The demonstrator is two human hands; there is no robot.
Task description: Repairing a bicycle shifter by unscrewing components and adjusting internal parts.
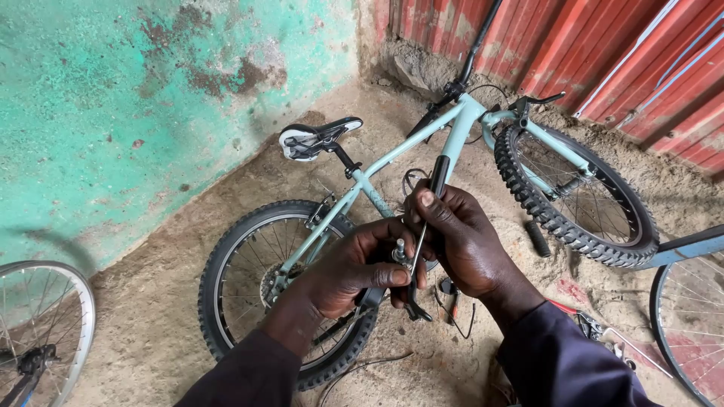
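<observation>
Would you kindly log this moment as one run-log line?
left hand: pinches small metal part | right hand: grips black-handled tool against part | below: light-blue bicycle lying on dirt floor

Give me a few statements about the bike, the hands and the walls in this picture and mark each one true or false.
1. The bike has a light blue frame. True.
2. The bike stands upright on its wheels. False: it lies on its side on the dirt floor.
3. The right hand holds a screwdriver with a dark handle. True.
4. The left hand is empty. False: it pinches a small metal part between thumb and fingers.
5. The wall on the left is painted red. False: it is worn green; the red sheet metal is at the upper right.
6. A loose black grip lies on the ground beside the front tyre. True.
</observation>
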